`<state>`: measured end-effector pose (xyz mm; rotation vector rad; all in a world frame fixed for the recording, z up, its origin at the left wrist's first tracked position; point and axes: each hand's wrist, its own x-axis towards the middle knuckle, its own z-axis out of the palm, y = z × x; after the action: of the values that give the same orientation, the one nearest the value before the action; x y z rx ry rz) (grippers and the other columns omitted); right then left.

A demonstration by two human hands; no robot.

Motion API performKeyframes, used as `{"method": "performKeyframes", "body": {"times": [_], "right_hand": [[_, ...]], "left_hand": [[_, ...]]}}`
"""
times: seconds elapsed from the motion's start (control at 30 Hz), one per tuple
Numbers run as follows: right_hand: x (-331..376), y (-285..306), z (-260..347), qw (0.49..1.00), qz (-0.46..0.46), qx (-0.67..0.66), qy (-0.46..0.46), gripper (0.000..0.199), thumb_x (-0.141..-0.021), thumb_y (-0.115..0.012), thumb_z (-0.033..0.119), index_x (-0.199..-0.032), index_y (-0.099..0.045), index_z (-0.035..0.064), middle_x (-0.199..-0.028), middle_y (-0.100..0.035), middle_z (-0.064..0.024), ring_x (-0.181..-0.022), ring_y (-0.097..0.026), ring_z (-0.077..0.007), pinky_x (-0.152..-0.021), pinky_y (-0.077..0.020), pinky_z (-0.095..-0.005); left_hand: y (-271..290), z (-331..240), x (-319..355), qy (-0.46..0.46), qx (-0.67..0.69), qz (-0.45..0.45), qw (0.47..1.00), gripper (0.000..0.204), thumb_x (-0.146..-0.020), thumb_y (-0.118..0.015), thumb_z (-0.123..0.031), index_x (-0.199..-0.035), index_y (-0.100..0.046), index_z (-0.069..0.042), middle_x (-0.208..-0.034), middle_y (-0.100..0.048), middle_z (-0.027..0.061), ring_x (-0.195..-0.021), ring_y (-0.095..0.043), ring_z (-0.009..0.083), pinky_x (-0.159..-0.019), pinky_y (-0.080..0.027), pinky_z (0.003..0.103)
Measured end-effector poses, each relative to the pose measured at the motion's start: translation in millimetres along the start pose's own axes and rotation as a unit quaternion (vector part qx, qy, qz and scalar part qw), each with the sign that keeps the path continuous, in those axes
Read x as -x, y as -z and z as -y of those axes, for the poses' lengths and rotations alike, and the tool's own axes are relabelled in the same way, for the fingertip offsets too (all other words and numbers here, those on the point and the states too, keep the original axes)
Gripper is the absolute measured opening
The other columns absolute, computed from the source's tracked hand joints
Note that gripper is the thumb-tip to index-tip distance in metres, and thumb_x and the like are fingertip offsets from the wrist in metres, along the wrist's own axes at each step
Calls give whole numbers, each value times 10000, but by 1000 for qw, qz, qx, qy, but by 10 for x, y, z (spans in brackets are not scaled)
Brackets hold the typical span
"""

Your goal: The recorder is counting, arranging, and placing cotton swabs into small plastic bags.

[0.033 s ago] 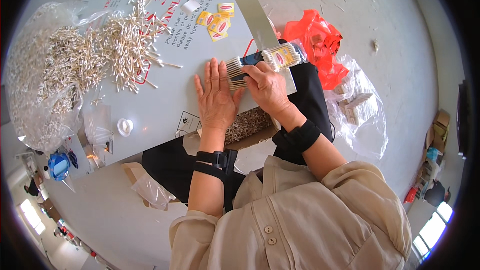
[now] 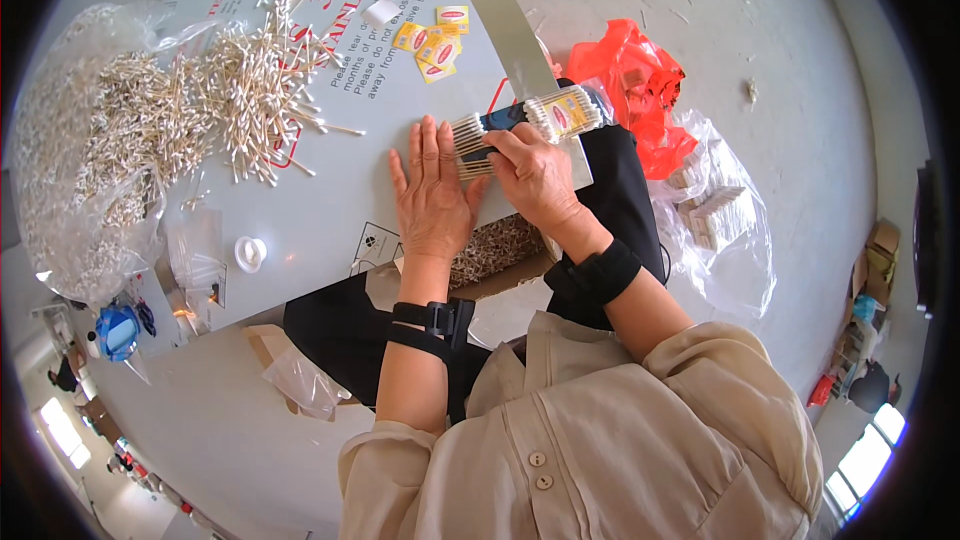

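My left hand [image 2: 435, 190] lies flat on the table, fingers stretched out, its edge against the ends of a row of cotton swabs [image 2: 467, 133]. From the other side my right hand [image 2: 538, 178] reaches over these swabs with bent fingers, thumb and forefinger closed at their ends; its grip is partly hidden. Just beyond it, a dark blue strip [image 2: 503, 118] runs between the row and a clear pack of cotton swabs with a yellow label [image 2: 568, 114], at the table's right edge.
Loose cotton swabs [image 2: 255, 90] are heaped at the left, spilling from a large clear bag [image 2: 95, 240]. Small yellow cards [image 2: 440, 48] lie farther back. An open carton [image 2: 500, 285] sits below the table's front edge. Right of the table are a red bag [image 2: 630, 80] and a clear bag of packs [image 2: 725, 215].
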<state>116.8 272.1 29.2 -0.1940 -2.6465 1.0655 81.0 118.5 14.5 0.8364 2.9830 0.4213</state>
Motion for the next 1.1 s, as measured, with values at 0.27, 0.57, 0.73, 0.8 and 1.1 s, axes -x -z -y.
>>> {"method": "performKeyframes", "body": {"times": [0.27, 0.57, 0.73, 0.8, 1.1], "right_hand": [[-20, -27, 14, 1000, -2, 2, -18, 175, -818, -637, 114, -991, -664, 121, -793, -599, -96, -704, -633, -345, -607, -521, -444], [-55, -15, 33, 999, 22, 38, -19, 193, -825, -622, 118, -1012, -666, 132, -801, -607, -95, -705, -635, -348, -609, -525, -451], [-70, -22, -4, 998, 40, 44, -16, 173, -825, -622, 119, -992, -668, 128, -789, -605, -99, -709, -636, -349, -610, -524, -450], [-65, -29, -10, 998, 43, 44, -15, 168, -824, -623, 118, -987, -668, 124, -788, -606, -101, -710, -636, -350, -613, -524, -449], [-292, 0, 6, 1000, 10, 23, -4, 154, -826, -650, 86, -974, -692, 77, -822, -637, -116, -746, -648, -337, -650, -522, -407]], "left_hand": [[10, 6, 2, -3, 0, 0, 1000, 789, -920, -532, -502, -1500, -268, -36, -1579, -244, 150, -1475, -208, 293, -1183, -126, 549], [-5, 8, 4, -1, -1, -1, 1000, 784, -931, -540, -483, -1517, -242, -56, -1582, -244, 134, -1478, -206, 282, -1183, -126, 540], [10, 2, -3, 0, 7, -3, 1000, 786, -929, -555, -469, -1516, -242, -52, -1582, -243, 135, -1477, -208, 287, -1182, -130, 540], [17, -3, -3, 1, 9, -1, 1000, 785, -930, -554, -469, -1516, -242, -51, -1583, -241, 135, -1477, -206, 288, -1182, -130, 540], [0, 1, 1, 2, 6, 7, 1000, 794, -925, -557, -476, -1518, -242, -50, -1589, -228, 137, -1479, -198, 290, -1184, -118, 540]]}}
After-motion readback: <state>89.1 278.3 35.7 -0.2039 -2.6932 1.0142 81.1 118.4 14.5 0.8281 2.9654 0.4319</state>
